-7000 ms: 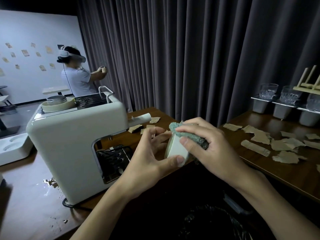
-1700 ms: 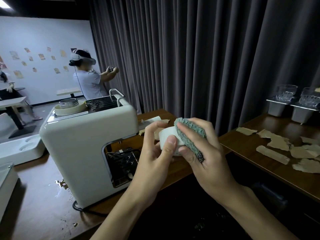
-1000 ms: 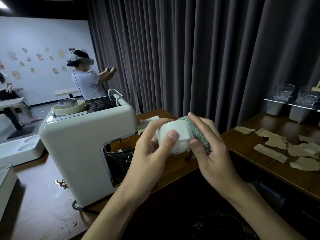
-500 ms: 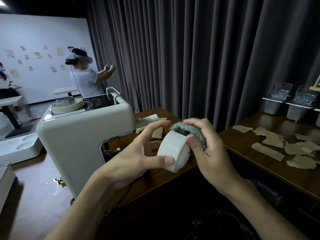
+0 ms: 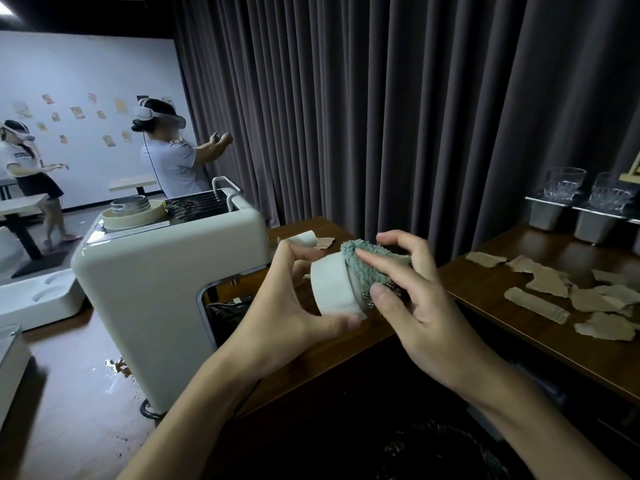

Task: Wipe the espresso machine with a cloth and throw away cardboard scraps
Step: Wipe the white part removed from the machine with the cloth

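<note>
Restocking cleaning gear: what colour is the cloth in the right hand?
Teal green, fuzzy cloth, clearest in the head view.

Nothing really readable here; the far person's white shirt (image 5: 10, 160) at 9 o'clock has lettering, too blurry.

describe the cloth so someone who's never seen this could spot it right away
Start at the big white espresso machine on the wooden table; just right of it two bare hands meet in mid-air. The left hand holds a small white round part, and the right hand presses the cloth against it. It is the only fuzzy teal-green thing; the scraps nearby are flat brown cardboard.
</note>
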`<state>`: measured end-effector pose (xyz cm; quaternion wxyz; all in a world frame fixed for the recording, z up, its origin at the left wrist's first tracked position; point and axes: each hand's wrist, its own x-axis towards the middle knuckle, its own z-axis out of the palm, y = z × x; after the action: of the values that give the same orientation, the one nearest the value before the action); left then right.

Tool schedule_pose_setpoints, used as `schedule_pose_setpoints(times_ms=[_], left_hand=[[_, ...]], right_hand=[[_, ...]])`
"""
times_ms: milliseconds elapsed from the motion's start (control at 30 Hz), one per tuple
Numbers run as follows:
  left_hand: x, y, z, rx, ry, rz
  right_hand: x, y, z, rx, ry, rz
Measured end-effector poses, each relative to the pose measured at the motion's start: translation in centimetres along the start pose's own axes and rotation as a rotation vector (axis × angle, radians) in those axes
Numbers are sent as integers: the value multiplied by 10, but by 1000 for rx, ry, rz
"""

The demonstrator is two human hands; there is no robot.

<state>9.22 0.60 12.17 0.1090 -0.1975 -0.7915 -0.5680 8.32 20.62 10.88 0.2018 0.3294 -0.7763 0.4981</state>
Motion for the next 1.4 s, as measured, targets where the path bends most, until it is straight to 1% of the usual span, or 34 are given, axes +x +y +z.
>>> schedule_pose_setpoints(times_ms=[100,200,333,433,533,600,633,700,767,833,900,967,1067,1100,1200,1267,1400], left_hand=[[0,1,4,105,-12,25],[0,2,7,157,-28,48],[-3,5,9,165,21,87],[-3,7,7,146,112,116],[-1,7,8,161,116,118],[-2,6,9,167,92,109],[-3,6,10,165,75,102],[-6,6,9,179,49,99],[-6,7,7,188,66,112],[-5,7,5,163,122,126],[-4,9,3,140,161,133],[-5,9,2,149,150,130],[-10,11,2,191,114,122],[-11,10,1,192,119,123],[-12,8,-7,188,216,112],[-15,6,-17,232,271,92],[-20,20,-47,359,390,119]], right_hand=[[1,0,-3,-2,-22,-88],[6,-3,-7,-16,-38,-109],[12,7,-8,25,84,-53],[3,10,-3,-78,131,-41],[-3,-2,3,-214,113,-190],[2,-7,5,-214,56,-261],[6,-7,4,-194,50,-250],[16,-2,-1,-115,74,-154],[21,2,-3,-64,100,-84],[17,0,3,-95,111,-88],[13,-6,10,-139,92,-158],[17,-7,11,-120,72,-190],[31,-3,9,-14,91,-77],[32,-1,9,5,84,-67],[32,-3,12,22,11,-111],[37,-6,15,27,-17,-135],[59,-15,25,51,91,-147]])
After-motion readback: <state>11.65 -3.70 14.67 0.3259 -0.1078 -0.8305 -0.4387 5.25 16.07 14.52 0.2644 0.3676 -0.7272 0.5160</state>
